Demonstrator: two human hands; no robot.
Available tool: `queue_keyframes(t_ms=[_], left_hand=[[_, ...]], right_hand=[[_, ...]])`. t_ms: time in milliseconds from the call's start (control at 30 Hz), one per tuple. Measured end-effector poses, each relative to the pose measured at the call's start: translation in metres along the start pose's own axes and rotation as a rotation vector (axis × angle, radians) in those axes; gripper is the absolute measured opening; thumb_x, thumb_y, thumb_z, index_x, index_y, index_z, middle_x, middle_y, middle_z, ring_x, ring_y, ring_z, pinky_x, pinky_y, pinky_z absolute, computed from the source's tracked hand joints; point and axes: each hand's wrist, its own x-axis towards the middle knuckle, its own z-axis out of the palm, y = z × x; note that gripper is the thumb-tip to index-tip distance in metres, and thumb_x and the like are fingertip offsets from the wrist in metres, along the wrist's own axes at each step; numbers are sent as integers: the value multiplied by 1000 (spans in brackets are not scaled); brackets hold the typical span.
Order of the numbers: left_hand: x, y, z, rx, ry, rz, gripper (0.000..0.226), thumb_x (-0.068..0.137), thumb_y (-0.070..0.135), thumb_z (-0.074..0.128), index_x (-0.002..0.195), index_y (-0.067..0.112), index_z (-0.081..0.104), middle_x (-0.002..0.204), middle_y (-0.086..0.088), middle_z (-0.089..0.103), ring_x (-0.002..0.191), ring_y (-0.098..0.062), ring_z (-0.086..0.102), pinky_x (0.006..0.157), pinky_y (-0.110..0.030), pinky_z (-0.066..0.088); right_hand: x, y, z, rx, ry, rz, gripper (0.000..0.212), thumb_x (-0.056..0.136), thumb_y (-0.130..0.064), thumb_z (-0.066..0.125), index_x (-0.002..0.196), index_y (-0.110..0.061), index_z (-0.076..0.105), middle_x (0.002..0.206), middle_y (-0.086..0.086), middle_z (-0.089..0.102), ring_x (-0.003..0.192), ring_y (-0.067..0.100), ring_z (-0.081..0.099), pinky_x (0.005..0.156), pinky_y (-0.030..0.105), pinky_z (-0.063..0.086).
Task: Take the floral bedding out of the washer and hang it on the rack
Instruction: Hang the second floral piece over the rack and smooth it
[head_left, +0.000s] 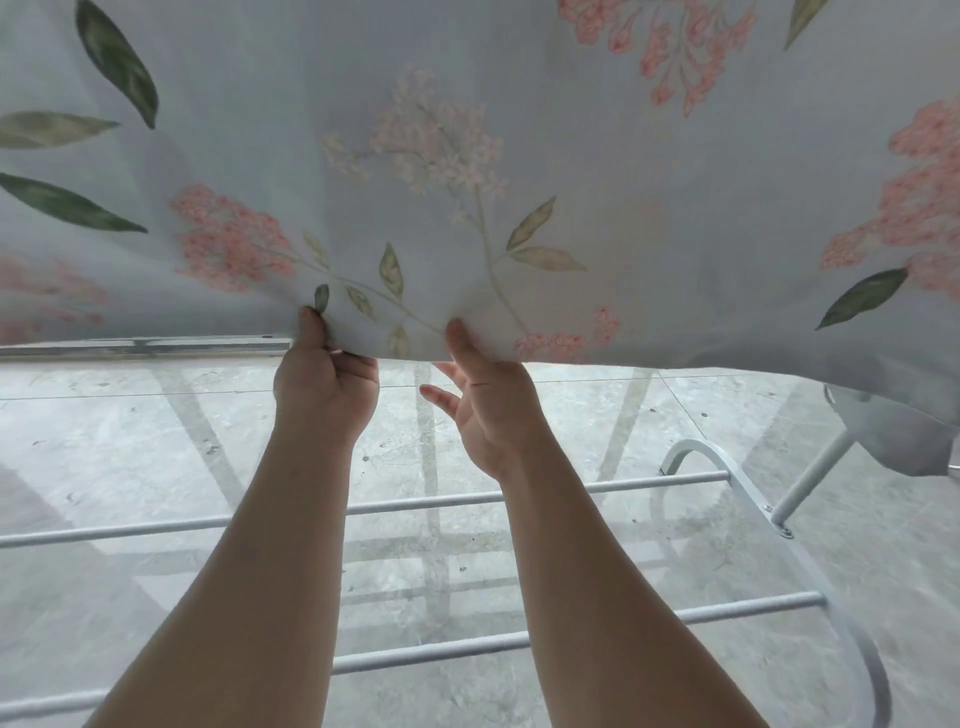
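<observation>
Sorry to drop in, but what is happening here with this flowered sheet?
A person is holding the floral bedding up by its lower edge with both hands. The left hand grips the hem, and the right hand pinches it close beside. The fabric is spread wide above the white drying rack, whose nearer rails are bare. On the right, a fold hangs down by the rack's frame.
</observation>
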Motion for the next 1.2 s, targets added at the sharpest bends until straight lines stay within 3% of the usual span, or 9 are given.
queue_keyframes(t_ms=[167,267,433,600,733,833,933,1033,1200], left_hand=[[-3,17,-1,45,-5,-15,17,102,18,56,95,8,68,82,-1,74,79,-17,75,67,-33,62],[2,52,3,23,30,73,20,101,23,58,91,12,70,83,0,74,78,-16,74,70,-31,61],[14,107,-10,-55,77,156,16,100,18,60,106,9,72,96,-4,78,84,-17,76,70,-34,62],[19,114,-30,-135,58,176,23,100,15,58,120,5,67,103,-7,77,84,-16,76,71,-33,62],[22,114,-33,-138,27,149,28,100,13,58,126,3,63,114,-10,74,93,-18,74,86,-36,60],[19,109,-32,-101,1,103,29,102,15,55,127,2,62,112,-10,74,92,-19,75,84,-36,61],[17,123,-35,-37,-27,66,24,103,19,54,118,5,65,102,-8,76,87,-21,75,71,-37,62],[20,161,-36,-59,-53,136,24,104,24,52,110,8,69,102,-8,76,91,-21,75,80,-38,62],[30,211,-48,-228,19,249,25,103,18,54,120,5,67,110,-9,75,95,-21,74,85,-41,61]], right_hand=[[8,13,9,-55,141,-58,13,94,-27,70,106,-29,68,106,-13,76,109,17,68,88,41,56],[13,12,4,-45,222,-96,18,93,-29,71,111,-27,67,110,-10,76,109,19,69,83,40,53],[19,8,8,-58,241,-118,16,94,-30,69,110,-30,67,111,-11,75,111,20,69,83,39,50],[7,33,30,142,-23,32,41,88,-31,69,127,-31,60,147,-3,53,129,21,52,102,46,46],[5,59,59,76,-242,80,41,86,-18,70,123,-34,67,142,-7,60,140,25,44,113,55,35],[13,65,84,70,-129,89,49,88,-21,73,133,-34,58,138,-10,63,134,25,51,108,54,42],[19,68,94,-2,16,54,34,92,-22,71,123,-33,61,126,-12,70,123,22,61,104,49,44],[21,68,92,-24,100,34,29,93,-23,70,119,-34,62,124,-13,70,119,18,63,100,45,42],[23,67,97,-4,171,24,42,93,-29,71,133,-33,56,131,-13,67,119,14,62,102,42,41]])
